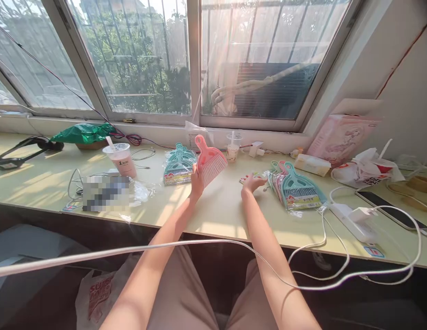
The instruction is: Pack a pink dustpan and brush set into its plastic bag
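My left hand [197, 183] is closed round the lower edge of a pink mini dustpan and brush set [212, 161], held upright above the table with its handle up and pale bristles showing. It carries no visible wrapper. Low over the table, my right hand [253, 182] bends to the right, its fingers on a crinkled clear plastic bag with a colored label [257, 175]; the fingertips are partly hidden. Right of it lies a stack of bagged dustpan sets, a teal one [300, 188] on top. Another stack of teal bagged sets [180, 166] lies left of the pink one.
A white cable [130, 250] crosses in front of my forearms. Two drink cups, a pink one [121, 159] and a smaller one [233, 147], stand on the table [220, 215]. At right are a power strip [354, 222], a phone [388, 208] and a pink bag [340, 137].
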`<action>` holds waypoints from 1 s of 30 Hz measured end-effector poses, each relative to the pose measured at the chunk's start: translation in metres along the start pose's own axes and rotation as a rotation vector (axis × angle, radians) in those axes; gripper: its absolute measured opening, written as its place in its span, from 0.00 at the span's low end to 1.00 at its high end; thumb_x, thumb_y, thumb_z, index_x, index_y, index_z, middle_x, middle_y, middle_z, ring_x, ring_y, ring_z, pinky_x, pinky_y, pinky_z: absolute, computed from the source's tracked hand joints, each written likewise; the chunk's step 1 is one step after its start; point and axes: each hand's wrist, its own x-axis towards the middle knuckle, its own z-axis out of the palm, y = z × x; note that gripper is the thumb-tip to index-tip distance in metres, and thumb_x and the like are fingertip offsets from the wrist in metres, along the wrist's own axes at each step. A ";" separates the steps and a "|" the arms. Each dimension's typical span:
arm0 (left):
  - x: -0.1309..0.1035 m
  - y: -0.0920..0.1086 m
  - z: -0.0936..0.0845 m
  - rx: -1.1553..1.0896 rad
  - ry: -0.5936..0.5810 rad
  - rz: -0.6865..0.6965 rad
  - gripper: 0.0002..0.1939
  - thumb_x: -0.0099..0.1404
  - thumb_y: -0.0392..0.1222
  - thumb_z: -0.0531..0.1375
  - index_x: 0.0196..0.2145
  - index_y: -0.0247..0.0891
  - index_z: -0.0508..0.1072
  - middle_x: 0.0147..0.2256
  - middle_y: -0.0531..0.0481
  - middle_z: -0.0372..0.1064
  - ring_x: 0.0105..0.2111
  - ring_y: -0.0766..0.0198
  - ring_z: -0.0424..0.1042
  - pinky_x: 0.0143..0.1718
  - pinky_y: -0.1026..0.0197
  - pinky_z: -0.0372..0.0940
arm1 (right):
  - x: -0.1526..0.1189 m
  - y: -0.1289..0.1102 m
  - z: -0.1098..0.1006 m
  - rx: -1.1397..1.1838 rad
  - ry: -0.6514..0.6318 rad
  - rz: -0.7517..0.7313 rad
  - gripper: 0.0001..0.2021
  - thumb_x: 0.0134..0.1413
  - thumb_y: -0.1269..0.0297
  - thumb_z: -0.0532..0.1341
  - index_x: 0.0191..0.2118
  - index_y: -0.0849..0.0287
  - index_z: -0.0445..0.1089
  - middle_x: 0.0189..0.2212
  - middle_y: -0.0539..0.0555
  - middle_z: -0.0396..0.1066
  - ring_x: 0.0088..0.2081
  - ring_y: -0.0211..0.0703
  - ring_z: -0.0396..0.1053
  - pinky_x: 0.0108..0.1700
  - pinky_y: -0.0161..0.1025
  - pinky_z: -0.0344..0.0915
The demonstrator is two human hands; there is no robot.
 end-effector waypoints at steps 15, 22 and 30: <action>-0.015 0.012 -0.014 0.591 -0.471 0.361 0.33 0.77 0.64 0.47 0.67 0.40 0.68 0.37 0.43 0.80 0.31 0.52 0.77 0.35 0.55 0.66 | -0.041 -0.029 0.013 0.380 -0.523 -0.290 0.18 0.49 0.46 0.66 0.36 0.57 0.71 0.49 0.58 0.67 0.46 0.49 0.72 0.54 0.48 0.71; 0.015 0.019 -0.021 0.105 0.233 0.201 0.38 0.72 0.76 0.46 0.43 0.37 0.76 0.38 0.41 0.76 0.37 0.55 0.75 0.36 0.56 0.67 | -0.022 -0.042 -0.031 0.411 -0.775 -0.246 0.23 0.48 0.40 0.68 0.37 0.56 0.74 0.40 0.56 0.74 0.42 0.50 0.73 0.47 0.45 0.71; 0.006 0.007 -0.009 0.117 -0.087 0.065 0.39 0.67 0.80 0.49 0.40 0.39 0.77 0.37 0.43 0.77 0.38 0.51 0.75 0.39 0.52 0.69 | 0.018 -0.074 -0.127 -0.382 -0.519 -0.715 0.12 0.50 0.51 0.71 0.29 0.55 0.80 0.54 0.60 0.73 0.58 0.60 0.67 0.56 0.51 0.64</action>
